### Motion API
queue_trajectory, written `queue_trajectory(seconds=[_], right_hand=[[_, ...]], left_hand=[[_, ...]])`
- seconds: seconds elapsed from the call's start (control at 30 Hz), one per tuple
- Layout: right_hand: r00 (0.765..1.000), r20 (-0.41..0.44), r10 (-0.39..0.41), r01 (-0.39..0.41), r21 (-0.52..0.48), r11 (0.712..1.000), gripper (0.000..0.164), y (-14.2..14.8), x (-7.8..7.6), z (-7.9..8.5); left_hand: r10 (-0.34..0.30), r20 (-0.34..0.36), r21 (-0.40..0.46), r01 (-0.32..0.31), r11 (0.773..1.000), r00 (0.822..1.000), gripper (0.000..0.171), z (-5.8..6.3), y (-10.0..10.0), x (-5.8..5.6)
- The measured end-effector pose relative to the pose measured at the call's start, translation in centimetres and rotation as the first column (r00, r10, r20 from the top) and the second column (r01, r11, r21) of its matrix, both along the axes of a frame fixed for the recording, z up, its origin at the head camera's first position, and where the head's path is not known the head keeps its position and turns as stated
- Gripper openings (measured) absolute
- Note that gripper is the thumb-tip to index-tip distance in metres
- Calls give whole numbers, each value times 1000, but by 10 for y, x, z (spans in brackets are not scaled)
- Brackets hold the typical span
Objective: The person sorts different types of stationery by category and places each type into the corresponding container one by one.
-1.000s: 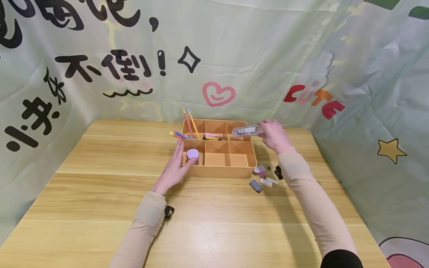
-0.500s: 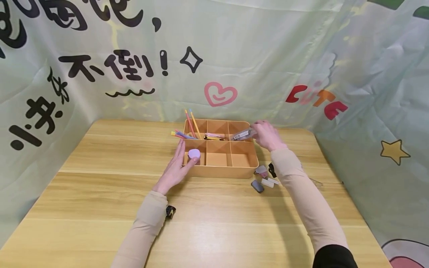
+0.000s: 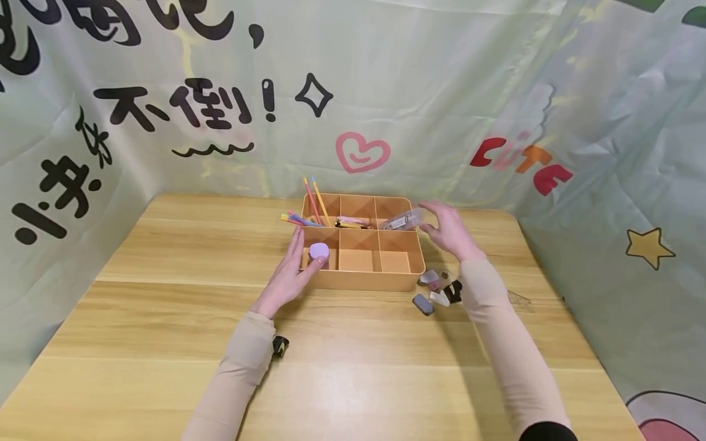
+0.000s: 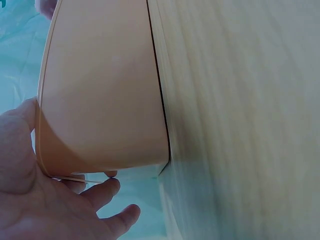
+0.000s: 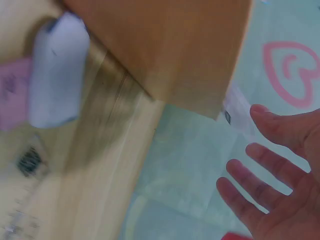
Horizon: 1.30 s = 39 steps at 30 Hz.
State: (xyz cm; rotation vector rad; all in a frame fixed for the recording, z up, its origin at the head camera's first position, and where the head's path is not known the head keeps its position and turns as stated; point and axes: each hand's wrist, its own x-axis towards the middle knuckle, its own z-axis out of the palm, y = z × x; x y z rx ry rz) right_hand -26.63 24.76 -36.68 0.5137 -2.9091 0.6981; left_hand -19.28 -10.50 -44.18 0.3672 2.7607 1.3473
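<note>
An orange desk organizer with several compartments stands at the back of the table. My left hand grips its front left corner, thumb over the front rim and fingers along the left side wall. A lavender rounded object sits in the front left compartment, beside the thumb. In the back right compartment a clear plastic case with a printed label leans, its end sticking out over the rim. My right hand is just right of that end, fingers spread and holding nothing; the right wrist view shows the fingers apart.
Pencils stand in the back left compartment, with colourful sticks poking over the left side. More pens lie in the back middle one. Right of the organizer lie a grey block, white blocks and a faint clear ruler-like piece.
My right hand lowered the clear case into the back right compartment, let go and drew back to the right. The left hand stayed at the organizer's corner.
</note>
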Motion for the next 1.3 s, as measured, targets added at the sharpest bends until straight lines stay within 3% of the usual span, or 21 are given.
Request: queue_trajectory(seconds=[0.1,0.23,0.37,0.5,0.87,1.3], right_hand=[[998,47,-46,52,-136,989,49,15,17,-5],[984,151,-95,133,-269,954,49,32,45,-14],[974,190,-127,183,-315,931,49,43,67,-24],[970,189,-151,201,-282,938,47,50,78,-34],[960,199,-196,245,-262,934,46,59,85,-50],[971,177,-160,196,-205,959,43,59,83,-60]], left_hand=[[-1,-4,3,1,1000,1000,87,0,-1,0],[-3,-8,5,4,1000,1000,87,0,-2,0],[-6,-18,7,6,1000,1000,87,0,-2,-2],[-5,-13,10,5,1000,1000,87,2,-1,-2],[-11,-16,14,12,1000,1000,87,2,-1,-2],[-14,-11,19,15,1000,1000,87,0,0,-1]])
